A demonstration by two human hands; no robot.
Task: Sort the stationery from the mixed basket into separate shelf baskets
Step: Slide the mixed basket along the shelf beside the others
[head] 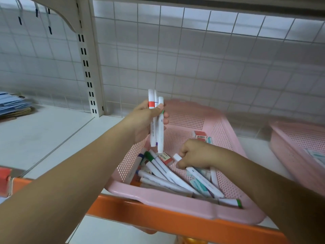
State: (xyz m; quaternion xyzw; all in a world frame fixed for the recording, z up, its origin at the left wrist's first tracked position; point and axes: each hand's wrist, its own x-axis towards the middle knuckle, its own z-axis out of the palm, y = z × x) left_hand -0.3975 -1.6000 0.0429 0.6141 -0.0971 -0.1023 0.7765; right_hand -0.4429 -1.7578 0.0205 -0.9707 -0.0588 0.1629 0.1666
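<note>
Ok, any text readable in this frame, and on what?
No text reads clearly.
Eraser sleeve in the pink basket: print blurred.
Red box with barcode: too small.
Markers held in the left hand: barrel print too small.
Label in the second basket: blurred.

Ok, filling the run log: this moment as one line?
left hand: holds marker bundle upright | right hand: grips marker inside pink basket | stage: gathering markers

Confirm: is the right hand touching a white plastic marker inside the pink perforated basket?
Touching. Head view: the right hand grips the white plastic marker, fingers curled round it.
</note>
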